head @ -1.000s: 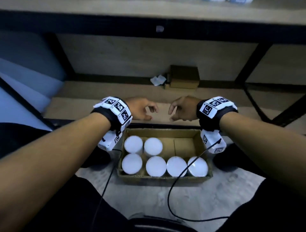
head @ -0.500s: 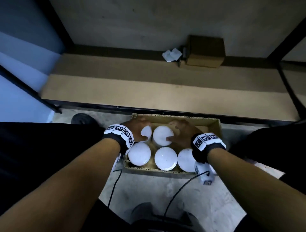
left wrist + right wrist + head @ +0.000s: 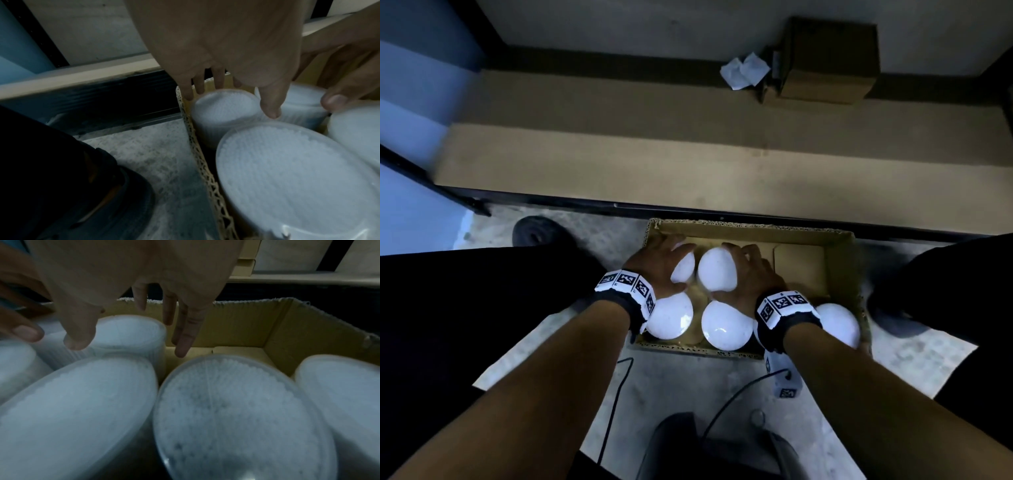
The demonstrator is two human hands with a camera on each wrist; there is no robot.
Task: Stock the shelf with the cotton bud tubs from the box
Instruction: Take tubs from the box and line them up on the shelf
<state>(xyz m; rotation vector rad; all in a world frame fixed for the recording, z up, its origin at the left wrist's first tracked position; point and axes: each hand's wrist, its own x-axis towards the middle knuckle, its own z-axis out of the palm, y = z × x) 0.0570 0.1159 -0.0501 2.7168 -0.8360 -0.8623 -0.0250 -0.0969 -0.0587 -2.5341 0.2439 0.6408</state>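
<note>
A cardboard box [image 3: 756, 228] on the floor holds several round cotton bud tubs with clear lids. My left hand [image 3: 661, 263] reaches down over the back-left tub [image 3: 685, 269]. In the left wrist view its fingers [image 3: 189, 95] go down the far side of that tub [image 3: 224, 110] and the thumb presses the near side. My right hand [image 3: 753, 274] wraps the neighbouring back-row tub [image 3: 717, 270]. In the right wrist view the thumb lies on that tub's [image 3: 123, 331] near side, the fingers [image 3: 183, 345] behind and beside it. Front-row tubs [image 3: 726, 327] stand untouched.
The low wooden shelf [image 3: 688, 171] runs just beyond the box, bare along its front. At its back right stand a small brown carton [image 3: 828, 61] and crumpled paper [image 3: 744, 70]. My legs and shoes [image 3: 534, 233] flank the box. A black cable [image 3: 616, 404] trails on the floor.
Both hands came down from above the shelf edge into the box and now wrap the two back-row tubs. The head view has tilted downward and closer.
</note>
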